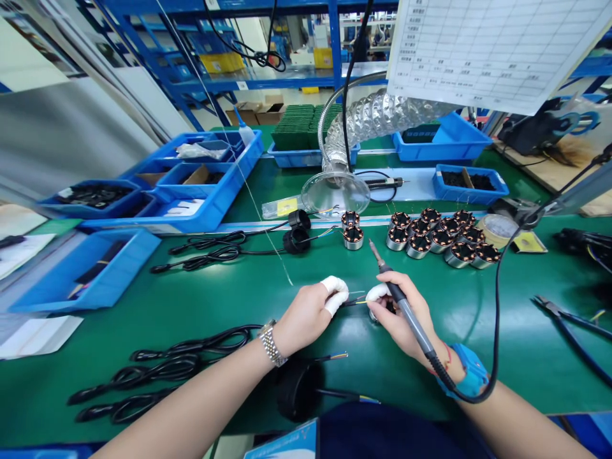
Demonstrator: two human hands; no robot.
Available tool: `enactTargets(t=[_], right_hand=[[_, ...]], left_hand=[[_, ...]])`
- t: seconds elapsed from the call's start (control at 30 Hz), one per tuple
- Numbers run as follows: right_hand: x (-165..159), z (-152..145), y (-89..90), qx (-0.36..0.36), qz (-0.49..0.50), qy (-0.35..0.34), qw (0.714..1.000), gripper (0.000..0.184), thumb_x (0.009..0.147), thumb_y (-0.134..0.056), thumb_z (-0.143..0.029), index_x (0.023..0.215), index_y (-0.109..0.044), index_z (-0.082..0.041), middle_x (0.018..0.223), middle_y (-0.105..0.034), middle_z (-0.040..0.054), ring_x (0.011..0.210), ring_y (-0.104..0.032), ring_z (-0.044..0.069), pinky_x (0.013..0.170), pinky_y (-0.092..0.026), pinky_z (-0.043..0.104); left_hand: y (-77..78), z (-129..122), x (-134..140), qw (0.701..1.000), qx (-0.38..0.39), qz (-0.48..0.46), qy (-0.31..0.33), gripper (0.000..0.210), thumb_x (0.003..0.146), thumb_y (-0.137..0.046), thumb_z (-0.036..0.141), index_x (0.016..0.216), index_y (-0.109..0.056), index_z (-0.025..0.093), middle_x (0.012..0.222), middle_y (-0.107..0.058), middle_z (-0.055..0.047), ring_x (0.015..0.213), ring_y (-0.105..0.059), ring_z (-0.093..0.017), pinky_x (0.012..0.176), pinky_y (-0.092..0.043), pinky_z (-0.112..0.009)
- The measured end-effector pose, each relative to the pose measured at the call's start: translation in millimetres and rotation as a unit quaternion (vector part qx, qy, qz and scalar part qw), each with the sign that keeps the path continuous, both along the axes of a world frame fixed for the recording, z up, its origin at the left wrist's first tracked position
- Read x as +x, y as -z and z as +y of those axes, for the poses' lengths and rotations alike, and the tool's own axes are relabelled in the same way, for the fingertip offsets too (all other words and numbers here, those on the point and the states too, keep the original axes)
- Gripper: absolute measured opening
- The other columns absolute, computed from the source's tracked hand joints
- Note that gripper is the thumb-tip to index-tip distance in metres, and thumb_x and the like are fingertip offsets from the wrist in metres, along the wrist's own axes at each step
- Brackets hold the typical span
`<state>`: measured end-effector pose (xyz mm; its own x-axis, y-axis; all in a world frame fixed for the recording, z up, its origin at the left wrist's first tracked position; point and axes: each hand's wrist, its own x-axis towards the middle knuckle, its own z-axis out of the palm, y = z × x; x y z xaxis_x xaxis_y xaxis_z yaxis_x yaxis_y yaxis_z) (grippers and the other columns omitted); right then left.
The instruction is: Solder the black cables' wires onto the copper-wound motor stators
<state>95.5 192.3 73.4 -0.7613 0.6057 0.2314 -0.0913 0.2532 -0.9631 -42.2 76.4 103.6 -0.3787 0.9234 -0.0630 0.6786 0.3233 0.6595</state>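
Note:
My left hand [313, 312], white covers on its fingertips, is closed in a pinch on a dark cable end [350, 302]. A thin silvery strand [356, 292] also sticks out from those fingers. My right hand [404, 312] holds a soldering iron [406, 312], its tip pointing up and away. The right thumb and covered finger meet at a yellow wire [362, 302] coming from the cable. Under the right fingers sits a stator [375, 313], mostly hidden. Two copper-wound stators [352, 237] stand beyond my hands, and several more [433, 236] are grouped to the right.
Coiled black cables [176, 370] lie at left; black round housings [300, 389] with wires are near my body. A clear funnel [335, 193] on a foil duct [377, 121] stands ahead. Pliers [568, 319] lie right. Blue bins [191, 220] stand left. The iron's cord [497, 319] loops by my right arm.

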Motion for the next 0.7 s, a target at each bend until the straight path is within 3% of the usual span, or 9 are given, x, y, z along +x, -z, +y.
enactTargets(t=[0.17,0.33,0.7], right_hand=[[-0.4,-0.7,-2.7,-0.01,0.002,0.009,1.0,0.034,0.07,-0.058,-0.014,0.101,-0.045,-0.022,0.073,-0.059,-0.0009,0.059,-0.054,0.01,0.056,-0.047,0.023],[-0.8,-1.5,-4.8,-0.008,0.001,0.005,1.0,0.035,0.069,-0.059,-0.014,0.1,-0.046,-0.023,0.073,-0.058,-0.0014,0.058,-0.053,0.01,0.055,-0.046,0.022],[-1.2,-0.2,-2.4,-0.024,-0.002,0.005,1.0,0.034,0.07,-0.06,-0.016,0.102,-0.047,-0.022,0.074,-0.057,-0.0007,0.059,-0.053,0.01,0.055,-0.047,0.023]], left_hand=[[0.7,0.6,2.5,0.987,0.063,-0.144,0.023,0.017,0.083,-0.044,0.029,0.082,-0.056,0.016,0.082,-0.06,-0.003,0.074,-0.055,-0.014,0.069,-0.044,-0.024],[6.2,2.1,6.2,0.979,0.07,-0.187,0.049,0.015,0.081,-0.047,0.025,0.08,-0.058,0.015,0.083,-0.059,-0.004,0.069,-0.055,-0.012,0.067,-0.045,-0.024],[1.2,3.1,8.4,0.988,0.039,-0.149,0.032,0.02,0.08,-0.049,0.027,0.087,-0.066,0.02,0.08,-0.065,-0.001,0.071,-0.056,-0.014,0.067,-0.043,-0.024]])
